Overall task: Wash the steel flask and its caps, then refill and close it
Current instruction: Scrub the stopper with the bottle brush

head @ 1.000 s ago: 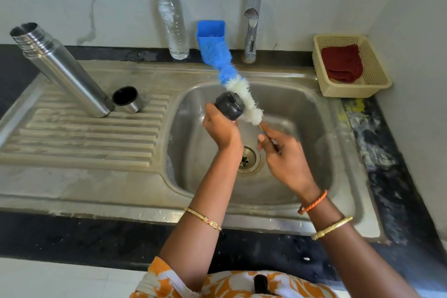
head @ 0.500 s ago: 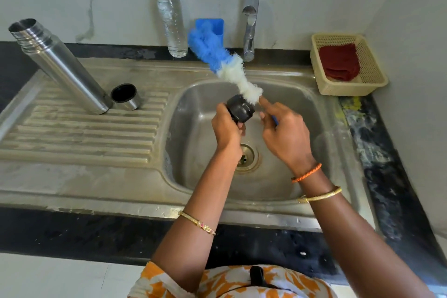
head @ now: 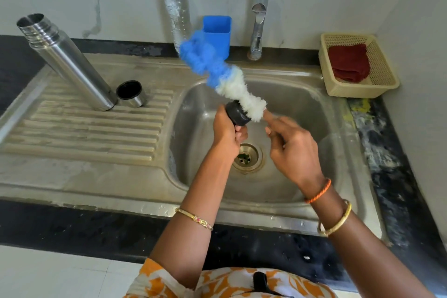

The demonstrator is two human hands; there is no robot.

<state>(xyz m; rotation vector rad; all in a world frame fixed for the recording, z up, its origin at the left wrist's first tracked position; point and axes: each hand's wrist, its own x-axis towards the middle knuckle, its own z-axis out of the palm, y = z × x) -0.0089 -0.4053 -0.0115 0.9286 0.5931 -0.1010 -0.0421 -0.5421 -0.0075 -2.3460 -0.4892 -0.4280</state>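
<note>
Bristles of the blue-and-white brush point(head: 238, 94) are pressed against the black cap point(head: 236, 113), gripped over the sink point(head: 302, 113) by the left hand point(head: 227, 133); the brush handle, blurred, seems pinched by the right hand point(head: 294, 145). At ten o'clock the steel flask point(head: 65, 60) stands uncapped.

No text, label, brand, number or sign can be read anywhere in the frame.
</note>
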